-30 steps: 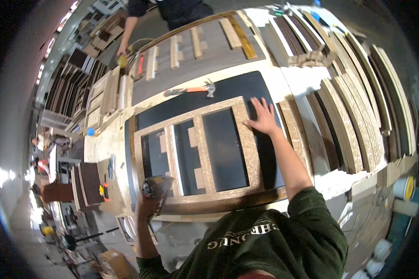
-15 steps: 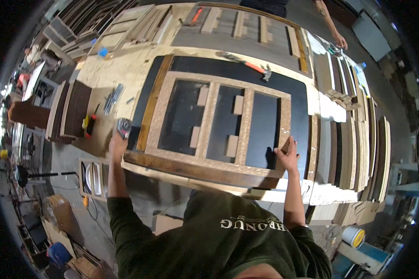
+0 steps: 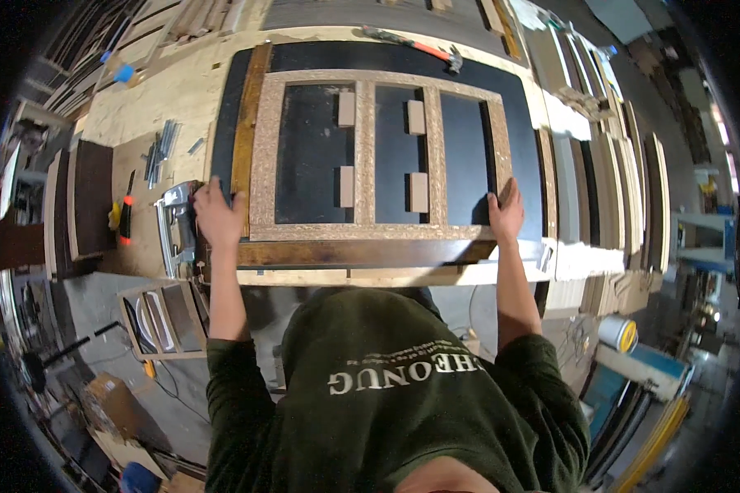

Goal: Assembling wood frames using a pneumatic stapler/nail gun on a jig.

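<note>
On the workbench lies a particleboard frame point(image 3: 304, 232) with three openings, set on a black panel point(image 3: 304, 57). Dark brown wooden strips, a left strip point(image 3: 244, 140) and a near strip point(image 3: 345, 252), run along its edges. Small wooden blocks, such as this block point(image 3: 347, 109), sit against the inner rails. My left hand point(image 3: 219, 218) rests on the left strip near its near end, fingers apart. A staple gun point(image 3: 178, 226) lies just left of it. My right hand point(image 3: 507, 215) grips the frame's right rail near the near corner, thumb on its inner side.
A claw hammer point(image 3: 419, 47) lies beyond the frame. On the left are loose staple strips point(image 3: 163, 148), a utility knife point(image 3: 126, 215) and stacked dark boards point(image 3: 90, 197). Stacked board strips point(image 3: 608, 189) stand on the right. A white bucket point(image 3: 618, 334) sits on the floor.
My left hand has let go of the staple gun, which now lies on the bench, and has moved right onto the strip. The right hand stays on the right rail. The whole view has shifted.
</note>
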`<state>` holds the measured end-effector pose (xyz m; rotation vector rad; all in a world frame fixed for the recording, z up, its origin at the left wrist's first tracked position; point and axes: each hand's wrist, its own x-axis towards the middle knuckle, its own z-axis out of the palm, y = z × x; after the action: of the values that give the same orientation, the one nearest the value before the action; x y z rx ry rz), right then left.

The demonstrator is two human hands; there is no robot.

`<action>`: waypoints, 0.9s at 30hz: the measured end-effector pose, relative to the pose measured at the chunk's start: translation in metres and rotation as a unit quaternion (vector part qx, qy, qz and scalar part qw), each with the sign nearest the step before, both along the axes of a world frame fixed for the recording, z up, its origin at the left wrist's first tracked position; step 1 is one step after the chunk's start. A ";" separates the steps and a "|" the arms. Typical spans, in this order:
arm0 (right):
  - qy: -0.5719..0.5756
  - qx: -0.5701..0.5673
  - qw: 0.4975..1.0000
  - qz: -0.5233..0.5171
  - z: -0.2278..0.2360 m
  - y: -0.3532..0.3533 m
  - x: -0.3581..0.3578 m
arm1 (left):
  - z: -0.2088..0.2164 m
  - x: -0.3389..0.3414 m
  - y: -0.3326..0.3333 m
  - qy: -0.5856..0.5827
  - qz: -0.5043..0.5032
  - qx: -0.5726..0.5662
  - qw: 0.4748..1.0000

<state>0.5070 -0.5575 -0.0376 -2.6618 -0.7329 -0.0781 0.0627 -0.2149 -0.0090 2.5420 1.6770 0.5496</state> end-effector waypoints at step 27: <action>0.004 0.023 0.993 -0.117 0.027 0.033 0.020 | -0.040 0.074 0.011 -0.044 -0.058 -0.035 0.997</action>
<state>0.5265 -0.5249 -0.0102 -2.6900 -0.4077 -0.1458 0.1366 -0.2043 -0.0491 2.5077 1.4832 0.5746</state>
